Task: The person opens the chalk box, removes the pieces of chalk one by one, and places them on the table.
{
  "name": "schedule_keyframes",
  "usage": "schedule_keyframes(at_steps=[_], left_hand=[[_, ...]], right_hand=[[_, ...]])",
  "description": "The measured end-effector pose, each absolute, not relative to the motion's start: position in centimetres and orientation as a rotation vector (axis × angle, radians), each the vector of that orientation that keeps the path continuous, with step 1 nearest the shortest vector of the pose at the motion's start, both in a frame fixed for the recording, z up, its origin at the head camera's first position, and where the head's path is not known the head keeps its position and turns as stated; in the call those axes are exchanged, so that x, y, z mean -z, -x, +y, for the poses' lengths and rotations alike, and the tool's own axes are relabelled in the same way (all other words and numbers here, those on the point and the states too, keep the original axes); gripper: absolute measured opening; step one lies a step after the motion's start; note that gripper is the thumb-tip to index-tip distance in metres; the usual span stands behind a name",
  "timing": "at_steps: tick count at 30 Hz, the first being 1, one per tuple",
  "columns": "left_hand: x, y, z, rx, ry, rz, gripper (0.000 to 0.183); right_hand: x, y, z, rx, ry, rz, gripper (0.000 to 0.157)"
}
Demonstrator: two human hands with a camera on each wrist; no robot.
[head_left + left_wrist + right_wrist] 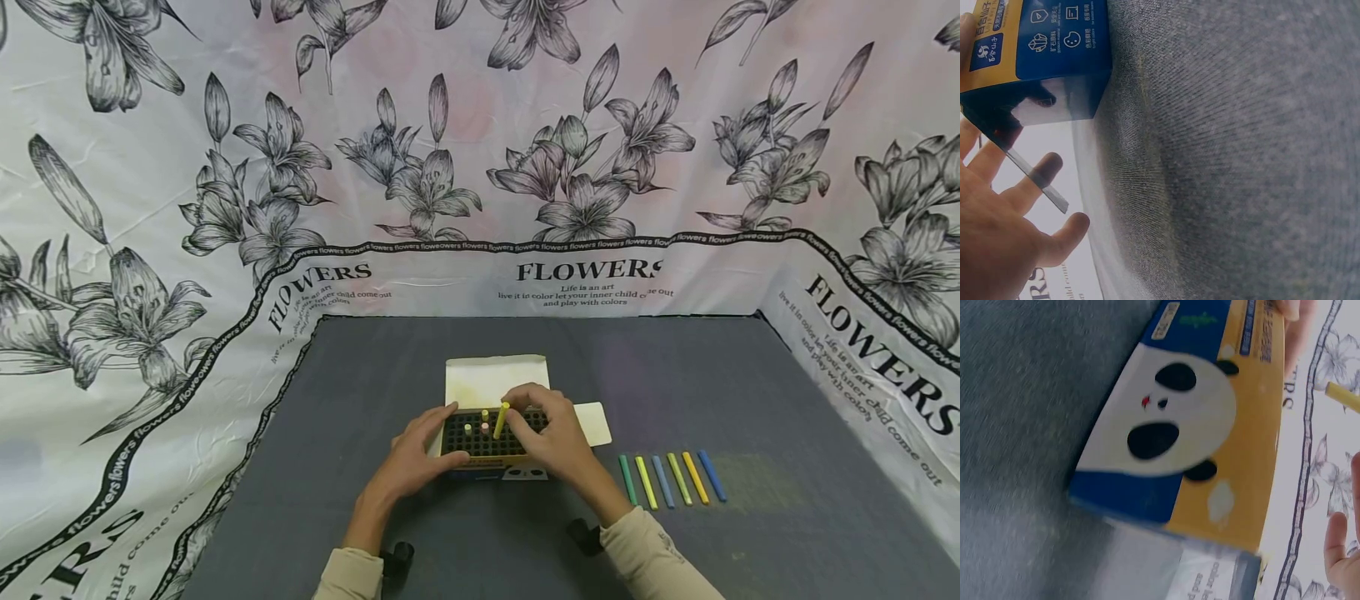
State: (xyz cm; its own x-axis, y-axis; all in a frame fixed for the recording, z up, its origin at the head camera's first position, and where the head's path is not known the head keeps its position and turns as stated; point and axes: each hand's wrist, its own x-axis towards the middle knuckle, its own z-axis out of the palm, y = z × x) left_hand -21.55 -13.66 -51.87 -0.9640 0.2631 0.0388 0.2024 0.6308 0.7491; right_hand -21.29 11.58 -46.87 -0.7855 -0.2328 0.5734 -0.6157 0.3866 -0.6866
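A chalk box [487, 461] with its lid folded back holds a black grid of holes [517, 446]. A few chalk ends stand up from the grid, among them a pink one [484, 428] and a pale one [468, 429]. My left hand [408, 454] holds the box's left end, thumb at the front edge and fingertips toward the back. Between thumb and fingers, my right hand [551, 429] pinches a yellow chalk stick [501, 419], tilted, its lower end over the grid. The right wrist view shows the box's panda-printed front [1166, 419].
Several chalk sticks [678, 479] in green, yellow, blue and orange lie in a row right of the box. An open box flap [594, 423] sticks out on the right, and the raised lid [495, 379] lies behind. Flower-printed cloth [450, 279] borders the grey tabletop [375, 358].
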Motion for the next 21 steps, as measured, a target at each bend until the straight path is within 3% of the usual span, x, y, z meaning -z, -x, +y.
schedule_keyframes(at_steps=[21], left_hand=[[51.9, 21.7, -13.7, -1.272, -0.413, 2.759, 0.08]], right_hand=[[48.0, 20.7, 20.1, -1.335, -0.484, -2.077, 0.017]])
